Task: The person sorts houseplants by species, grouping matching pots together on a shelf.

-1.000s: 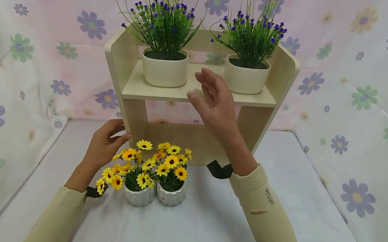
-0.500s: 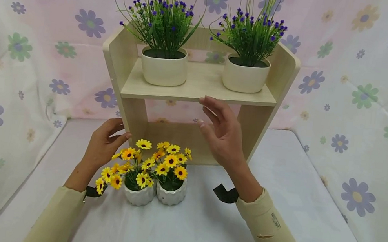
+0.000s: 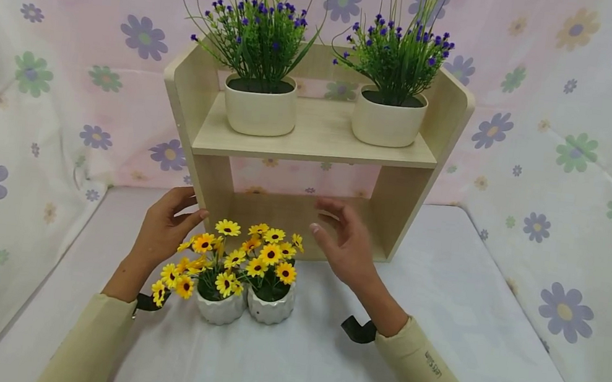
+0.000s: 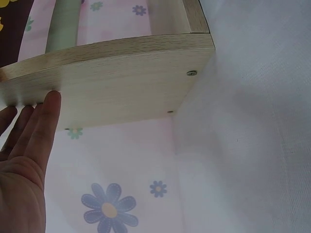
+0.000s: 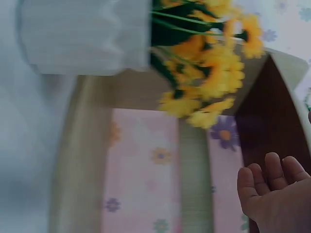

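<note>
My left hand (image 3: 163, 226) rests against the outer left side of a light wooden shelf (image 3: 316, 148); its straight fingertips touch the side panel (image 4: 116, 87) in the left wrist view. The thumb lies near the panel's front edge. Holding nothing, my right hand (image 3: 349, 245) hovers with loosely bent fingers before the lower compartment, to the right of two small white pots of yellow flowers. These pots, left pot (image 3: 219, 308) and right pot (image 3: 271, 305), stand side by side on the table. Yellow flowers (image 5: 209, 73) also show in the right wrist view.
On the upper board stand two cream oval planters with purple flowers, left planter (image 3: 260, 111) and right planter (image 3: 388, 122). A white cloth (image 3: 299, 364) covers the table. Flowered fabric (image 3: 543, 116) hangs behind and at both sides.
My right hand has come down from between the planters on the upper board to the front of the lower compartment. The left hand, pots and planters stay put.
</note>
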Demonstrator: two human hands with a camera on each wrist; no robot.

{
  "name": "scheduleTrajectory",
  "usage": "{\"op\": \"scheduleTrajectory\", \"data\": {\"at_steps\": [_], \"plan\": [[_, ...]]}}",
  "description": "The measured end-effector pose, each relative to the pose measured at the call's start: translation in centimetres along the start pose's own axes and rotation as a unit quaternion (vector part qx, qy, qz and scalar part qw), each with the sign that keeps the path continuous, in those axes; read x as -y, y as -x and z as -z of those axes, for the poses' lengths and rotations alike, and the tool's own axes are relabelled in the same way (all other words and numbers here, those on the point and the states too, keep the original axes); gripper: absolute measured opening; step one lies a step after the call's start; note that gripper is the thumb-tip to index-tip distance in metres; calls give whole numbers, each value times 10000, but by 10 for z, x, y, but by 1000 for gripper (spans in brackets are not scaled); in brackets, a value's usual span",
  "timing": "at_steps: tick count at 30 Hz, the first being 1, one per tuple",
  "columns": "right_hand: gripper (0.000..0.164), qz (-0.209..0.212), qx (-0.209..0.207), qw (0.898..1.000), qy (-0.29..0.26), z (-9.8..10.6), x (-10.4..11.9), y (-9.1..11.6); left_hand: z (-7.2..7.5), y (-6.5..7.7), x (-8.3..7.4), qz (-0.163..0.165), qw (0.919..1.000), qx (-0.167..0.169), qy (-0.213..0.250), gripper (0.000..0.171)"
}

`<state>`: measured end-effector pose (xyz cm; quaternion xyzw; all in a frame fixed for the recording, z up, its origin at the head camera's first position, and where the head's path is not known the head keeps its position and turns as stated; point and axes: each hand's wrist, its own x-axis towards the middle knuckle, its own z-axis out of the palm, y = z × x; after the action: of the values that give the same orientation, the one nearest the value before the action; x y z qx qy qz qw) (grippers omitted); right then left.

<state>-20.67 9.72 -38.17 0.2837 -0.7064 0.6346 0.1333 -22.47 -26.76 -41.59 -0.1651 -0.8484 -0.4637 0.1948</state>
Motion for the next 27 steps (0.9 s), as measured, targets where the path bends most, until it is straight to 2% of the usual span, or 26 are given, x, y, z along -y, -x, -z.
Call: {"op": "scheduleTrajectory", "data": {"at_steps": [6,11,19,22,27], "plan": [[40,-501,166,9976,445,-6,-20,11,0,1,1,-29,10000,-4,-7,58],[35,-912,358,9934,591,-9,-33,17,-1,0,1,-96,9999,13,56,59],[35,-1150,760,9871,818,-8,-50,22,-1,-1,0,-34,9999,65,91,56],[41,-1366,1128,9788,1029,-6,-53,24,-1,-1,0,-17,9999,68,76,55],[55,-1496,2068,9582,1291,-4,-58,27,-1,0,0,-46,9999,61,91,57]]}}
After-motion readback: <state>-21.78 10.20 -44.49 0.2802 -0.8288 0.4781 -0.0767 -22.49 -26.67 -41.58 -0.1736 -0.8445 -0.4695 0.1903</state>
